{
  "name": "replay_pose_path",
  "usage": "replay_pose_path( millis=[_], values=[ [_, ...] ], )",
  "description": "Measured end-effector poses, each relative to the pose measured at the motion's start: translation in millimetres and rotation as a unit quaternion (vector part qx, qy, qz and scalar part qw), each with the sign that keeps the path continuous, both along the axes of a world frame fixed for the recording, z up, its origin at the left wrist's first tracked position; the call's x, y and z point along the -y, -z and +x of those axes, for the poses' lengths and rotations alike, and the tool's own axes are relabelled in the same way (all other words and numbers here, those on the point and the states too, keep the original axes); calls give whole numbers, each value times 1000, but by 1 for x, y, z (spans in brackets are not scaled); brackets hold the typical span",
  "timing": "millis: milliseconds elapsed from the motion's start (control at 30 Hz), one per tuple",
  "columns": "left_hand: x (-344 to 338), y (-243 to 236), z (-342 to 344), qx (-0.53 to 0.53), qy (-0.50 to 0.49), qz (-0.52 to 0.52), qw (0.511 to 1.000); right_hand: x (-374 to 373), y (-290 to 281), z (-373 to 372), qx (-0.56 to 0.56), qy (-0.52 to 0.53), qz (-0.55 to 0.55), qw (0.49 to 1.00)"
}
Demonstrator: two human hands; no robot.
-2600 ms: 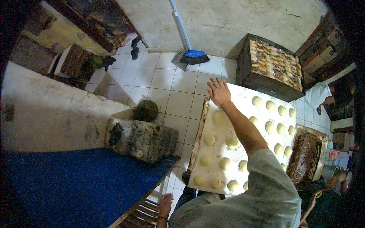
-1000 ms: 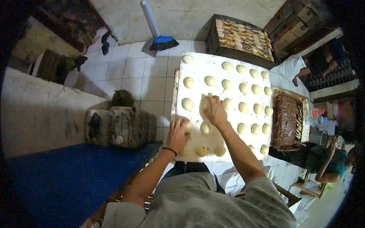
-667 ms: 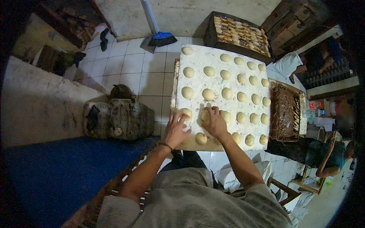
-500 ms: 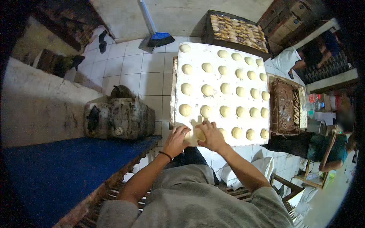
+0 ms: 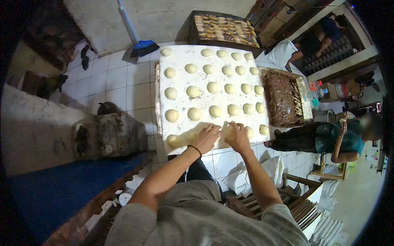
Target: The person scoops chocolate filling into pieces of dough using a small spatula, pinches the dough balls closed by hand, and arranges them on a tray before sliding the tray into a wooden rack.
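Rows of round, pale dough balls (image 5: 194, 114) sit on a white floured board (image 5: 183, 128) in front of me. Both my hands are at its near edge. My left hand (image 5: 206, 139) curves its fingers down over a dough ball that it mostly hides. Close beside it, my right hand (image 5: 238, 138) cups another dough ball (image 5: 230, 133), thumb and fingers around its sides. Left of my hands, a dough ball (image 5: 174, 141) lies uncovered at the near left corner. More balls show to the right of my right hand.
Behind the board stands a dark tray of browned baked pieces (image 5: 227, 30). A brown-coated tray (image 5: 283, 98) adjoins the right side. A blue broom (image 5: 143, 47) leans at the wall. Left are a stained container (image 5: 121, 133) and blue surface (image 5: 78, 184). A person (image 5: 340, 141) stands right.
Both hands have moved rightward along the near row, from the left corner balls to ones farther right. The corner ball is now uncovered. My view has turned toward the right.
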State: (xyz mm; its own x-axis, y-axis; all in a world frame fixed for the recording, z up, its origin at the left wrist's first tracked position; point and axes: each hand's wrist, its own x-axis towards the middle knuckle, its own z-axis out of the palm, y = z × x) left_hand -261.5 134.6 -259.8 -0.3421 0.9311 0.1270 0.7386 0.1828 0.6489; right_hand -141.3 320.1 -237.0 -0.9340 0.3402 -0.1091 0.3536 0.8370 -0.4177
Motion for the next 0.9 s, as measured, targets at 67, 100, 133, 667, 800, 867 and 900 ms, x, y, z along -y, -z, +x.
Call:
replay_pose_path(
  millis=[67, 100, 133, 667, 800, 867, 900],
  values=[
    [-24, 11, 1, 15, 23, -74, 997, -11, 12, 0, 38, -13, 33, 999],
    [-24, 36, 4, 33, 4, -44, 998, -8, -6, -9, 65, -16, -8, 998],
    [-25, 30, 12, 48, -36, -31, 998, -8, -25, -9, 93, -5, -50, 994],
    [-47, 9, 70, -110, -114, -153, 976, -18, 19, 52, -65, -46, -15, 997],
    [-44, -31, 71, -51, -147, -132, 979, -83, 3, 72, -98, 80, -58, 990],
    [-43, -34, 72, -15, -155, -131, 979, -101, -6, 72, -70, 18, -43, 996],
    [-48, -32, 74, -53, -174, -112, 977, -115, -5, 69, -33, 7, -97, 995]
  ],
)
